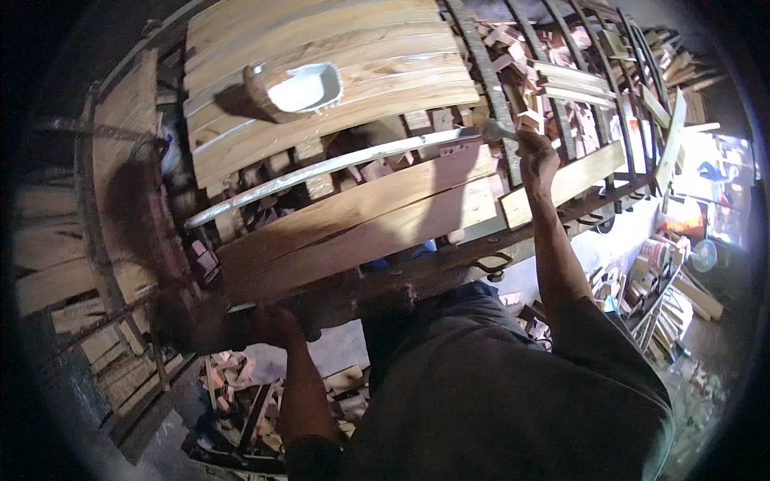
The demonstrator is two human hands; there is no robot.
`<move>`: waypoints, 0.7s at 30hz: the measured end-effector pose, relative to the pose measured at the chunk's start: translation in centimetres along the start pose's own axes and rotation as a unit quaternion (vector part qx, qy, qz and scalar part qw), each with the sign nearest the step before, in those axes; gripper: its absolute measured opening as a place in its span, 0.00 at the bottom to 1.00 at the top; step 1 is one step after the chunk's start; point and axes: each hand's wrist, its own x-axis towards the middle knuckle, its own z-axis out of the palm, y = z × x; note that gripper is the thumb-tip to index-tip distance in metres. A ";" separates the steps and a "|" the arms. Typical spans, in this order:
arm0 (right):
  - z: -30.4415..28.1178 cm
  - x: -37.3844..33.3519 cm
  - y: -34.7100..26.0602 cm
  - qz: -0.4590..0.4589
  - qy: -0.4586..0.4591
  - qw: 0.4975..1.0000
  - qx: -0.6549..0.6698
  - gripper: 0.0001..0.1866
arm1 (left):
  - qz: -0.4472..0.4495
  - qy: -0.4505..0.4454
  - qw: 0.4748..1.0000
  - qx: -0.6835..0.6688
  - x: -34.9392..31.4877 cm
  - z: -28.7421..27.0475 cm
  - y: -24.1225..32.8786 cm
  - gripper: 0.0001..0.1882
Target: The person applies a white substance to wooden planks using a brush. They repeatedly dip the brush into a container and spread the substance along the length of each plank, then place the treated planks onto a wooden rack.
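Note:
My right hand (pixel 539 162) is closed around a brush (pixel 497 130), whose head points left. The brush is at the right end of a narrow wooden strip (pixel 337 166) with a white, wet-looking upper edge. Nearer to me, two flat boards (pixel 361 216) lie side by side across the frame. My left hand (pixel 277 326) is at the frame's near edge, beside the left end of these boards; shadow hides its fingers. Beyond the strip, a cut-open container (pixel 305 88) of white liquid, likely glue, stands on a panel of joined boards (pixel 337 48).
The metal rack (pixel 489 72) has long crossbars and clamp hooks (pixel 491 263) along its near side. Short strips (pixel 573 84) rest on its right bars. Wood offcuts lie below the bars and on the floor (pixel 674 321). More boards (pixel 56 272) are at left.

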 end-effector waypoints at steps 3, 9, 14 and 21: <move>4.6 -3.0 -3.1 -0.053 -0.092 0.993 -0.061 0.08 | 0.032 -0.015 0.999 0.017 -0.5 -0.9 1.9 0.19; 15.3 -8.4 -9.7 -0.107 -0.160 0.981 -0.017 0.05 | 0.120 0.010 0.988 0.099 -0.4 -0.9 0.2 0.14; 24.2 -12.1 -12.4 -0.113 -0.229 0.966 0.042 0.04 | 0.083 -0.017 0.993 0.078 -1.3 -2.6 3.5 0.20; 34.3 -16.4 -17.1 -0.100 -0.312 0.943 0.056 0.07 | 0.109 0.053 0.992 0.026 -2.4 -6.0 9.2 0.23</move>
